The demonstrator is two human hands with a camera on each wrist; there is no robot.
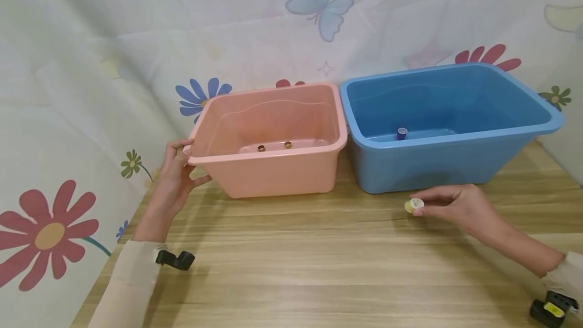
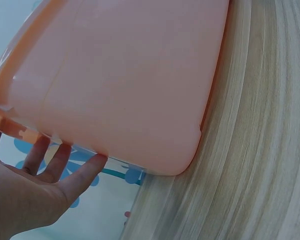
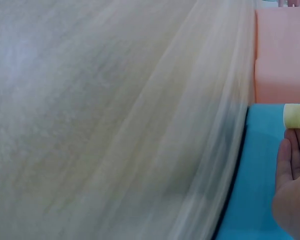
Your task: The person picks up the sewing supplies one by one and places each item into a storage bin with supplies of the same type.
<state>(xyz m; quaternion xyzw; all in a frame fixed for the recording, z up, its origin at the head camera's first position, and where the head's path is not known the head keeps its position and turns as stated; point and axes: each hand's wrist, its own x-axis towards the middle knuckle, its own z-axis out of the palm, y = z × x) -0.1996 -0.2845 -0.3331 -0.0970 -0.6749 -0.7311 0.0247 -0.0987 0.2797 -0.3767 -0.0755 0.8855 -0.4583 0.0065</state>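
My left hand [image 1: 175, 173] rests at the left end of the pink bin [image 1: 273, 173], some fingertips at its rim and others against the outer wall. The left wrist view shows those fingers [image 2: 85, 175] fairly straight along that wall. Between thumb and fingers, my right hand [image 1: 460, 209] pinches a small yellow roll [image 1: 413, 205] with a whitish end, over the table in front of the blue bin [image 1: 428, 163]. Two small gold-brown rings [image 1: 288, 144] lie on the pink bin's floor. Inside the blue bin is a small purple roll [image 1: 402, 133] with a pale rim.
Both bins stand side by side at the back of the wooden table [image 1: 291, 257], the blue one on the right. Behind them hangs a pale curtain [image 1: 255, 24] printed with flowers and a butterfly.
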